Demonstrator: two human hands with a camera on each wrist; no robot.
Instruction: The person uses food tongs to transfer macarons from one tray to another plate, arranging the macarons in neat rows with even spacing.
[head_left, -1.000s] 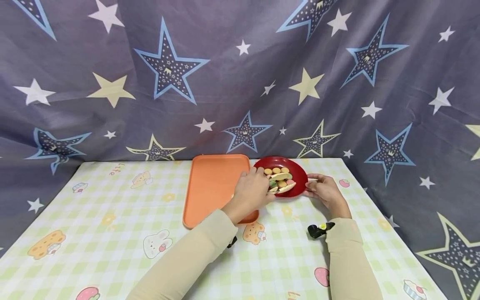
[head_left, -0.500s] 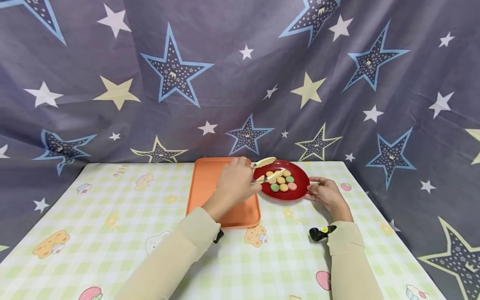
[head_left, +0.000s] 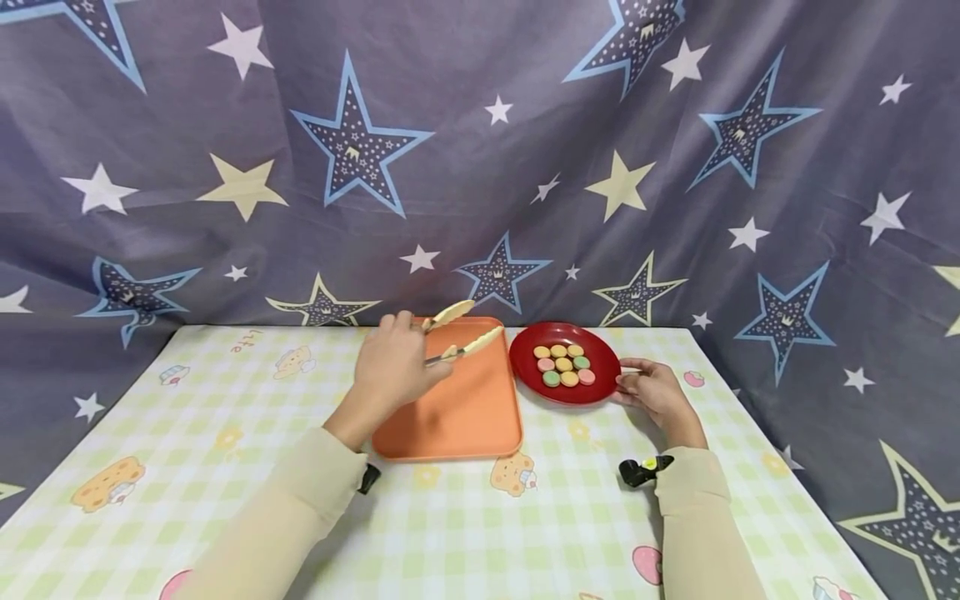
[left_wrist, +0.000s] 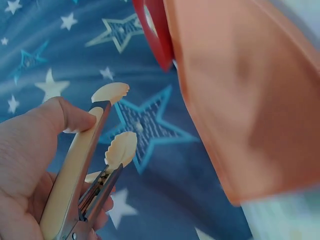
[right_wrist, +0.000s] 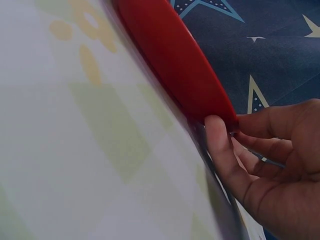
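Note:
My left hand [head_left: 393, 362] grips a pair of tongs [left_wrist: 75, 180] above the orange tray [head_left: 465, 417]. The cream, leaf-shaped tips of the tongs stand apart with nothing between them. At the right, my right hand [head_left: 656, 396] pinches the rim of a red plate [head_left: 528, 379] between thumb and fingers, as the right wrist view shows up close. On the plate lie several small round macarons [head_left: 564, 365] in yellow, pink and green, set in rows. The tray's surface that shows holds nothing; its upper left part is hidden behind my left hand.
A checked tablecloth [head_left: 247, 500] with cartoon prints covers the table. Behind the table hangs a dark star-patterned curtain [head_left: 450, 125], close to the far edges of tray and plate. The plate stands just right of the tray.
My left hand has moved left with the tongs, from over the plate to over the tray, uncovering the macarons. The right hand still holds the plate's rim.

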